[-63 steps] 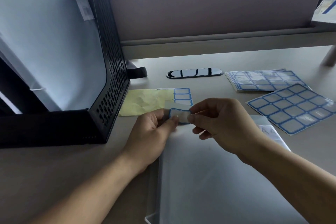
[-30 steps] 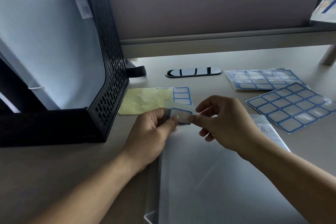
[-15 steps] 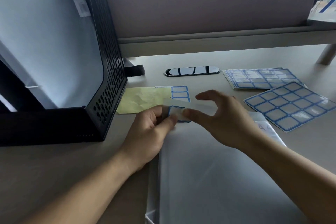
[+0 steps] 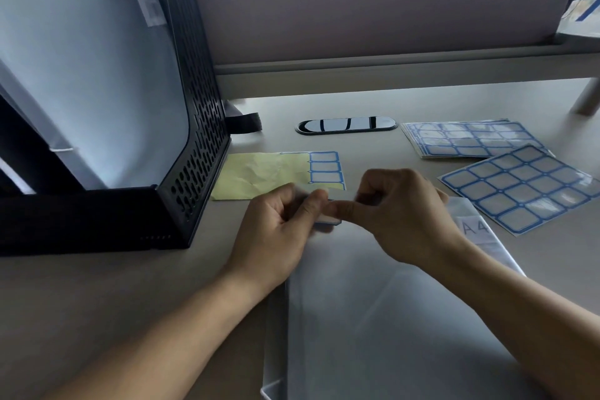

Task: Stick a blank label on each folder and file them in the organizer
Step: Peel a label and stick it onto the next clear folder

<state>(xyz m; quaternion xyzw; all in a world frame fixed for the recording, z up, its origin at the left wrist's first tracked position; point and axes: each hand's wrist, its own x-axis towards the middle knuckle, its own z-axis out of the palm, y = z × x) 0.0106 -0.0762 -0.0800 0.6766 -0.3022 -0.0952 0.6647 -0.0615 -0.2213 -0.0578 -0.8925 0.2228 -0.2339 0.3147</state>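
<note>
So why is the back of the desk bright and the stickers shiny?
Head view: light reaches the far strip of the desk, the near part is dimmer; head view: the loose label sheet throws pale glare off its right-hand squares; head view: the label pinched between the left hand and right hand looks blurred.

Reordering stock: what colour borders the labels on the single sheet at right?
Blue borders on the single whitish label sheet; head view.

Black perforated organizer: matt, metal-looking. Translucent folder lying flat: smooth frosted plastic. Blue-bordered label sheet: glossy, reflective. Pale yellow backing paper: creased, matt. Beige surface: smooth, matt. Black oval grommet: glossy.
</note>
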